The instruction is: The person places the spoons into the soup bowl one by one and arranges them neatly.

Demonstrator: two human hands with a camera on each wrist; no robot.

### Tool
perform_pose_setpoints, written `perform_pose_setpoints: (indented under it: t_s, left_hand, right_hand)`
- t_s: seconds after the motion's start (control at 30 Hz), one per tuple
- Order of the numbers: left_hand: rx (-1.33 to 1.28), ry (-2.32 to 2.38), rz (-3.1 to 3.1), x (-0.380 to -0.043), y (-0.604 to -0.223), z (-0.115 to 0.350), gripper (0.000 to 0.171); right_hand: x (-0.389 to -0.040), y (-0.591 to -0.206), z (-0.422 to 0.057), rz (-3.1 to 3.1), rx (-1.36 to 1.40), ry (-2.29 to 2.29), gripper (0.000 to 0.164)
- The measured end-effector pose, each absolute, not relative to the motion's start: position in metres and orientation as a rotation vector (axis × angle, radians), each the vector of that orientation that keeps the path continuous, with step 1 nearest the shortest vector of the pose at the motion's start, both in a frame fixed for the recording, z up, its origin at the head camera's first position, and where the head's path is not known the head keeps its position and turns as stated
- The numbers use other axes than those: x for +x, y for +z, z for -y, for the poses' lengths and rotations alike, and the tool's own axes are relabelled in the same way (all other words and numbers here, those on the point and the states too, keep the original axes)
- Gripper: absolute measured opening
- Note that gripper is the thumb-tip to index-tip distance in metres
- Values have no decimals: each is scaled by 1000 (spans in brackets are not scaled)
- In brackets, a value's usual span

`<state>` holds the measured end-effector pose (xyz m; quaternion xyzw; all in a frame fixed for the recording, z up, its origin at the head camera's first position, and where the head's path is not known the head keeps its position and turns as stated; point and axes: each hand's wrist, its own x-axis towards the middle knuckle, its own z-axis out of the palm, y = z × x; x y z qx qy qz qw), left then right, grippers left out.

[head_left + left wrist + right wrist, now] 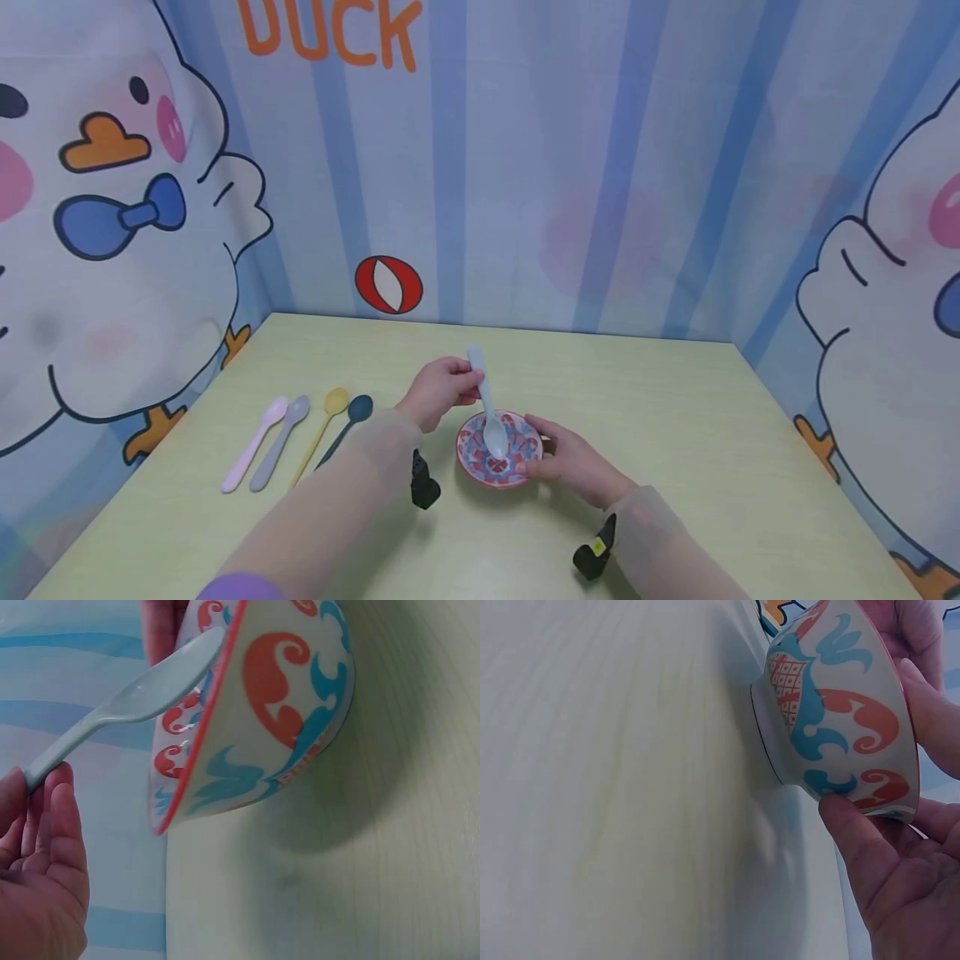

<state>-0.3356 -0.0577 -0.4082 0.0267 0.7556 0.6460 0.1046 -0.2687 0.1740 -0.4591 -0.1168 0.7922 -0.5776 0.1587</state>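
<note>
My left hand pinches the handle of a pale blue-white spoon. The spoon's bowl end lies over the inside of a small patterned bowl with a red rim; in the left wrist view the spoon slants in past the rim. My right hand grips the bowl's right side. In the right wrist view, fingers press the outer wall of the bowl, which appears held above the table. Red and blue swirls cover its outside.
Left of my left arm lie a pink spoon, a grey-purple spoon, a yellow spoon and a dark teal spoon, the last two partly behind the arm. The pale table meets a striped cloth backdrop with duck pictures.
</note>
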Motion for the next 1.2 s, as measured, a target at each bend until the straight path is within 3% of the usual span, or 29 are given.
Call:
perform_pose_setpoints:
  t_s: [1.2]
  left_hand:
    - [115, 1623, -2294, -343, -423, 38, 30]
  right_hand:
    - [-263, -454, -172, -2310, -345, -1594, 82]
